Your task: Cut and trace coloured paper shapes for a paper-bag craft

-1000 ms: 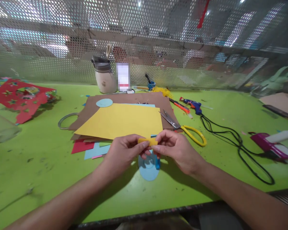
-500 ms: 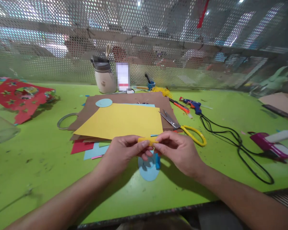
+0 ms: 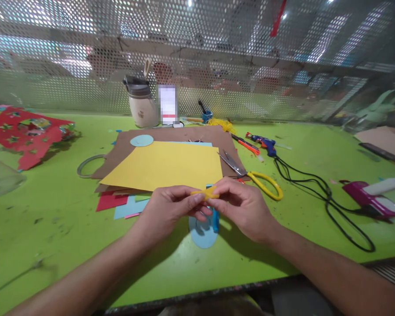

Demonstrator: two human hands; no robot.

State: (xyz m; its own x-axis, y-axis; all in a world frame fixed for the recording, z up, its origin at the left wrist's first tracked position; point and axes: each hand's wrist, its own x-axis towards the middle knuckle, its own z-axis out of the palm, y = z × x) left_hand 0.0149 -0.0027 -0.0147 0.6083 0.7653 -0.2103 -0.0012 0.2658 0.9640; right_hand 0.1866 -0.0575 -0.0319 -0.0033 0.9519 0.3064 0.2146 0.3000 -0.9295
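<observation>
Left hand [image 3: 166, 206] and right hand [image 3: 245, 208] pinch a small yellow paper strip [image 3: 208, 192]; beneath them lies a flat, round blue disc [image 3: 203, 239].

Yellow strip [image 3: 209, 192] part-hidden; upright screen [image 3: 167, 104] pixelated; red cutout [image 3: 28, 145] cropped at left edge.

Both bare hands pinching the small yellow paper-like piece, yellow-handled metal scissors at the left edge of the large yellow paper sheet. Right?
Wrong side: the head view shows the yellow-handled metal scissors at the right edge of the large yellow paper sheet. The bare left hand and bare right hand do pinch the small yellow paper-like piece.
</observation>
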